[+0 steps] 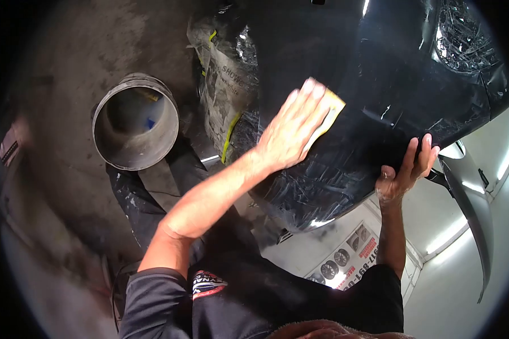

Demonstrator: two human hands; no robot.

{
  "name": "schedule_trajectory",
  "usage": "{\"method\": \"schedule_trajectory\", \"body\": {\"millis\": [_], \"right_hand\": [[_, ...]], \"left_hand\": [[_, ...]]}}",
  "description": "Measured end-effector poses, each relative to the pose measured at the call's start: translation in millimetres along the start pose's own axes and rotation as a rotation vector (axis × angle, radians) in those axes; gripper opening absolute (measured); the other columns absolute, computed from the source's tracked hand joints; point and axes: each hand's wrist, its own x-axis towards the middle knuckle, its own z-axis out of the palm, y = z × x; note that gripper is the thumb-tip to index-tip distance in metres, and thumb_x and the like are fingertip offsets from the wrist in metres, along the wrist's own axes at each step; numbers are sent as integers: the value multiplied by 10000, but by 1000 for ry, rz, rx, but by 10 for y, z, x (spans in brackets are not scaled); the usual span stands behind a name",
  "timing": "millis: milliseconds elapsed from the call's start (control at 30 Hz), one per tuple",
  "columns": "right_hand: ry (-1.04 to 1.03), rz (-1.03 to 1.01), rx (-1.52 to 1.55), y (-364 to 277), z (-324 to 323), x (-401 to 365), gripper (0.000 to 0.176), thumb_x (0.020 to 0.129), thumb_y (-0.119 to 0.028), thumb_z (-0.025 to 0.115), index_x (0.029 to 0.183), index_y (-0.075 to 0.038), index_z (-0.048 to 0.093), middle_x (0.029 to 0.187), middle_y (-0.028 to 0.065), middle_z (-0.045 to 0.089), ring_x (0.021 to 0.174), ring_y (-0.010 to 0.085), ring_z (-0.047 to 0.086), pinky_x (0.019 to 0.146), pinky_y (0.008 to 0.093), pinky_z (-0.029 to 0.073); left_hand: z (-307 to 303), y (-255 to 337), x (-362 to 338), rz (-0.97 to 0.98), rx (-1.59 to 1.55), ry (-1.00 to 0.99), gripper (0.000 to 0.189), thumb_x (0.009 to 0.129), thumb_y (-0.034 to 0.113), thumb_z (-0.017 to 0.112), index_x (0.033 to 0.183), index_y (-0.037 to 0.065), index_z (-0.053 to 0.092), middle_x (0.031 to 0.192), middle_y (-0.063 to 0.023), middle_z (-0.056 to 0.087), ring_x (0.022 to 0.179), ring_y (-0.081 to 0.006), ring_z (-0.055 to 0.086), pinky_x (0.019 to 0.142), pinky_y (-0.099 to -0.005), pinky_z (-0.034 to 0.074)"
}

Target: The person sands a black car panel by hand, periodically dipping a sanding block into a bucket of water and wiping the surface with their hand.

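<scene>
My left hand (294, 127) lies with its fingers stretched over a yellow-edged sanding sheet (337, 104), pressing it to the black car body panel (316, 181). Part of the sheet is hidden beneath the fingers. Pale, wet-looking smears streak the panel's lower part. Over at the panel's right edge, my right hand (404, 169) has its fingers spread, fingertips right at the edge and thumb apart.
A grey bucket (136, 155) on the left holds cloudy liquid and a small blue piece. Printed masking paper (223, 85) with yellow-green tape borders the panel. Crinkled clear plastic (464, 37) shows at top right. A curved grey panel (469, 220) stands further right, near a printed banner (345, 254).
</scene>
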Motion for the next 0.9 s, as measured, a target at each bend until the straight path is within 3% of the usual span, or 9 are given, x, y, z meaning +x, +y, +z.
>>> {"method": "schedule_trajectory", "body": {"millis": [133,233,333,400,467,500,633,833,900], "right_hand": [[-12,24,-45,-55,-28,19,729,1070,-573,323,1419,20,567,1554,285,376,1456,421,360,1194,628,202],[-40,14,-72,-72,-36,29,736,1064,-583,332,1411,17,578,1567,289,353,1461,428,348,1192,629,207],[-77,48,-13,-40,-38,11,759,1051,-611,335,1392,14,599,1587,284,330,1504,413,271,1215,618,140],[-60,33,11,-29,-15,15,751,1049,-610,350,1367,15,618,1589,284,327,1519,379,254,1225,607,116],[-53,27,5,-40,-19,29,745,1050,-606,356,1356,16,627,1587,286,329,1521,365,257,1224,611,123],[-60,37,1,-58,-33,45,748,1050,-608,353,1345,19,634,1581,286,336,1518,377,257,1223,614,126],[-35,34,-20,-63,-15,39,748,1048,-620,353,1341,5,642,1570,282,348,1514,433,215,1215,623,157],[-58,39,-54,-38,-20,0,728,1033,-658,353,1334,-76,670,1581,249,329,1512,499,132,1200,634,197],[-64,50,-53,-42,-37,-16,730,1034,-657,349,1337,-75,668,1579,255,329,1514,497,130,1199,636,197]], "left_hand": [[-156,-141,720,54,23,123,596,906,84,662,1433,-76,433,1495,-293,435,1445,-445,386,1168,-518,347],[-55,-6,512,-7,-32,162,588,890,81,667,1410,-88,453,1484,-318,431,1439,-468,383,1166,-532,346],[41,135,-229,-28,-13,-66,555,917,88,615,1429,-76,481,1509,-330,404,1452,-500,352,1174,-564,314],[-28,126,-215,-41,-33,-39,584,913,79,622,1455,-67,464,1512,-330,406,1458,-499,346,1176,-565,314],[-28,31,90,15,35,-26,591,911,62,631,1457,-74,452,1510,-333,409,1456,-499,351,1176,-562,315],[-53,-31,408,8,-76,129,608,905,48,648,1456,-91,431,1506,-340,411,1448,-500,362,1178,-555,319],[-264,-284,1592,89,-23,329,560,880,18,661,1394,-96,468,1459,-328,462,1398,-483,432,1166,-519,365],[-426,-189,1220,63,-197,160,531,894,-29,655,1397,-57,485,1460,-284,481,1393,-451,455,1171,-498,377],[-365,-294,1378,131,-89,218,537,894,-25,656,1401,-55,483,1455,-284,487,1393,-451,456,1168,-500,380]]}}
